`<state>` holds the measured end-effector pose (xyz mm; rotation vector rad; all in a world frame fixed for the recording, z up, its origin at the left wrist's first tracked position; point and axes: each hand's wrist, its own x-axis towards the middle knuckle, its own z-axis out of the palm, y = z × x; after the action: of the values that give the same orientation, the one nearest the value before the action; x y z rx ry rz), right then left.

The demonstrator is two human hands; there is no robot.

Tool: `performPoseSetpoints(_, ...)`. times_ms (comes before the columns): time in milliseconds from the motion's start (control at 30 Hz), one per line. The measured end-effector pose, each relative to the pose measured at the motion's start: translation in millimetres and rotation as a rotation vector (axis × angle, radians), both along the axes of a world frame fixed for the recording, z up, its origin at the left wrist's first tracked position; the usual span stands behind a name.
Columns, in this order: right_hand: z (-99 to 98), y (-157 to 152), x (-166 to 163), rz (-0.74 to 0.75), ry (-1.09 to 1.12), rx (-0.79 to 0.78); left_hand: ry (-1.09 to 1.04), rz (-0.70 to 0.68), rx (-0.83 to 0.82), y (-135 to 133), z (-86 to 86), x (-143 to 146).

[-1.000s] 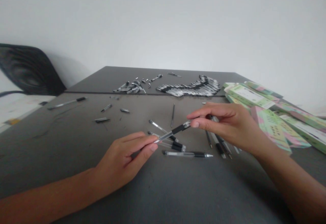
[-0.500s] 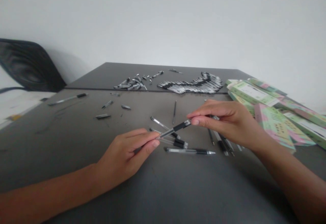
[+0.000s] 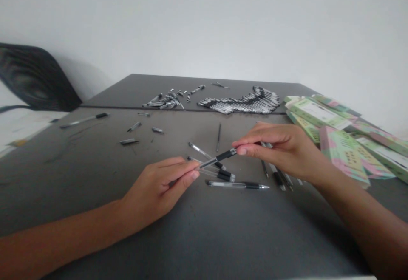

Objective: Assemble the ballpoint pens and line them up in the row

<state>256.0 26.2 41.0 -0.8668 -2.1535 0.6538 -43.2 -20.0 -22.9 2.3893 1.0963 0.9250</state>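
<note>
Both my hands hold one clear pen with a black grip just above the dark table. My left hand pinches its clear barrel end between thumb and fingers. My right hand pinches the black grip end with its fingertips. Under the held pen lie a few finished pens on the table. More pen parts lie below my right hand, partly hidden by it.
A row of pens and a scatter of small pen parts lie at the back. Green and pink flat boxes are stacked at the right. One pen lies far left. A black chair back stands at the left.
Both hands keep their pinch on the pen; it has tilted a little flatter and my right hand's fingertips have shifted slightly left. The view has drifted slightly downward.
</note>
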Motion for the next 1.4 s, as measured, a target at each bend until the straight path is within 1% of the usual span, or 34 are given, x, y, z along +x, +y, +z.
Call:
performPoseSetpoints(267, -1.1, -2, -2, 0.0, 0.023, 0.015, -0.003, 0.002, -0.002, 0, 1.8, 0)
performPoseSetpoints(400, -0.4, -5, -4, -0.089, 0.071, 0.01, -0.024, -0.012, -0.034, -1, 2.5, 1)
performPoseSetpoints(467, -0.8, -6, -6, -0.103, 0.142, -0.045, -0.05, -0.025, -0.058, -1, 2.1, 2)
performPoseSetpoints(567, -3.5, -7, -9, -0.031, 0.194, -0.126, -0.087, -0.023, -0.088, -2, 0.9, 1)
performPoseSetpoints(733, -13.9, -12, -22, 0.096, 0.114, -0.066, -0.093, -0.051, -0.097, -3, 0.5, 0)
performPoseSetpoints(900, -25.4, -25, -40, 0.209, 0.189, -0.028, -0.059, -0.111, -0.059, -3, -3.6, 1)
performPoseSetpoints(1067, -28.1, -33, -48, 0.266, 0.204, -0.088, -0.09, -0.148, -0.007, -2, -10.6, 3)
performPoseSetpoints(1133, -27.7, -32, -45, 0.23, 0.198, -0.125, -0.125, -0.132, -0.02, -2, -9.1, 3)
performPoseSetpoints(1267, -24.6, -21, -32, 0.002, 0.252, -0.16, -0.17, -0.092, -0.096, -4, -1.3, 3)
performPoseSetpoints(1333, -21.9, -13, -25, -0.111, 0.289, -0.118, -0.171, -0.085, -0.101, -5, 1.3, 4)
performPoseSetpoints(1400, -19.1, -4, -19, -0.201, 0.308, -0.058, -0.161, -0.103, -0.067, -5, 2.4, 4)
